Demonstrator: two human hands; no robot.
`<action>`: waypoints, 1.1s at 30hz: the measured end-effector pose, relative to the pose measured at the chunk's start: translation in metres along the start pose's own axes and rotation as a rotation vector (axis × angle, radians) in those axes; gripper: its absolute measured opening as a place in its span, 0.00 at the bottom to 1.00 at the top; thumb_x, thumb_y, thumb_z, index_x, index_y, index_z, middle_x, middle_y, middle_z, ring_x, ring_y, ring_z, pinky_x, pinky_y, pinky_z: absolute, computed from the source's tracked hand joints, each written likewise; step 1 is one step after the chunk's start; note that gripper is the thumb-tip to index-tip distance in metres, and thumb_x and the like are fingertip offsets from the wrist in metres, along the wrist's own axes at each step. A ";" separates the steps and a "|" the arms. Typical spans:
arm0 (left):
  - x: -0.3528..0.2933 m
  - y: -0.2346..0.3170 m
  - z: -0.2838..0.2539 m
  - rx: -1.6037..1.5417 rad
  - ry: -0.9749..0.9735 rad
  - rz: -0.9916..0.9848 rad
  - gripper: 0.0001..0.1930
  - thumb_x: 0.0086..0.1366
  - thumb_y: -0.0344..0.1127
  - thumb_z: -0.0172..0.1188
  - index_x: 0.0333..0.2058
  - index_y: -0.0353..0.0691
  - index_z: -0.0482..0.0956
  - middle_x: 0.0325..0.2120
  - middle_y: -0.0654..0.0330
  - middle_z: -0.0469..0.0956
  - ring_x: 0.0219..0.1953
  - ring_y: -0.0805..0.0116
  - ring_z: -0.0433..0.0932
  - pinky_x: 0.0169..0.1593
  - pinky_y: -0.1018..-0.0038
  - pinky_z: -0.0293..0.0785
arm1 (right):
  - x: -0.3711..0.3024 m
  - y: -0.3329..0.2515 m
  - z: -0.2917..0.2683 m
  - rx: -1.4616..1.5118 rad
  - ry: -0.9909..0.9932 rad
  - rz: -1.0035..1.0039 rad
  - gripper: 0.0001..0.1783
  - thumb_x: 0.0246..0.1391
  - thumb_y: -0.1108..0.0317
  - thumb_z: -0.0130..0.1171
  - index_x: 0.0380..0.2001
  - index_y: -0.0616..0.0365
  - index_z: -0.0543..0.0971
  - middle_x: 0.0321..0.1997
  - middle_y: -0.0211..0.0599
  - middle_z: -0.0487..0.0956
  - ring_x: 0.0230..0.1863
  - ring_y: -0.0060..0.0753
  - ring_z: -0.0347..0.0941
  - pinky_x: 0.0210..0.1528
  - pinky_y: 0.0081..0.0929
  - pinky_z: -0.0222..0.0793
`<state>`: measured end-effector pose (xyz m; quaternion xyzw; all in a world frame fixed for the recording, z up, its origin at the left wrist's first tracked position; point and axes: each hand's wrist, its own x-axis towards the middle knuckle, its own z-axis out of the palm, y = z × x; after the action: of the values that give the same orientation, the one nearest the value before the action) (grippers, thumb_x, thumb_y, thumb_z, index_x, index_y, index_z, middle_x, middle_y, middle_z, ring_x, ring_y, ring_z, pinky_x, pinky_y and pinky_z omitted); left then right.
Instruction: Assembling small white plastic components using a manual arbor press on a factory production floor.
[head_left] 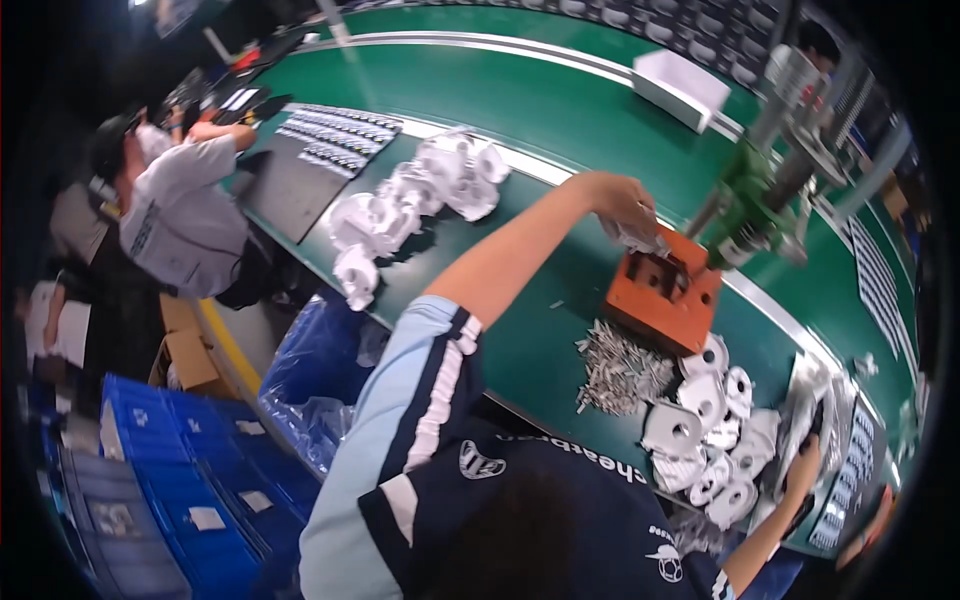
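Observation:
My left hand [622,200] reaches across the green bench. Its fingers are closed around a pale part [640,238], mostly hidden by the hand, at the upper edge of an orange fixture block [660,302]. Dark metal pieces sit in the block's recess. Low on the right, my right hand [802,468] is at a clear plastic bag [800,400]; its fingers are too hidden to read. Between the hands lie a heap of small metal pins [622,370] and a cluster of white round plastic housings [700,400].
A green press [745,215] stands behind the orange block. More white housings [380,225] line the bench's left side, near a grey mat with rows of small parts [335,140]. A white tray [680,90] rests on the belt. Blue bins [190,480] and a co-worker [185,200] are left.

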<state>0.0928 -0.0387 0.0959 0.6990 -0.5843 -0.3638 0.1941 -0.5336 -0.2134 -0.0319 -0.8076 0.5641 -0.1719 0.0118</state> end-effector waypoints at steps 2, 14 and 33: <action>0.016 -0.037 -0.004 0.012 0.244 0.122 0.27 0.46 0.55 0.60 0.41 0.43 0.80 0.39 0.50 0.78 0.41 0.54 0.77 0.45 0.62 0.74 | 0.007 0.011 -0.002 0.092 -0.109 0.059 0.14 0.49 0.73 0.49 0.41 0.65 0.71 0.33 0.53 0.76 0.35 0.56 0.71 0.40 0.39 0.65; 0.078 -0.110 0.022 -0.116 0.923 -0.039 0.33 0.50 0.41 0.65 0.53 0.35 0.62 0.47 0.38 0.64 0.46 0.41 0.71 0.50 0.60 0.70 | -0.052 -0.171 -0.026 0.187 -0.101 -0.323 0.30 0.45 0.65 0.61 0.53 0.59 0.68 0.57 0.48 0.66 0.55 0.52 0.61 0.58 0.39 0.55; -0.154 -0.175 0.038 0.682 0.834 -0.321 0.27 0.52 0.43 0.63 0.51 0.43 0.70 0.51 0.45 0.66 0.56 0.44 0.62 0.58 0.54 0.57 | -0.040 -0.177 -0.014 0.238 0.274 -0.239 0.16 0.47 0.72 0.60 0.41 0.63 0.71 0.47 0.43 0.71 0.49 0.45 0.67 0.53 0.34 0.60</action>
<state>0.1754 0.1568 -0.0077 0.8871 -0.4286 0.1279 0.1140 -0.3890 -0.1100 0.0088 -0.8306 0.4366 -0.3457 0.0098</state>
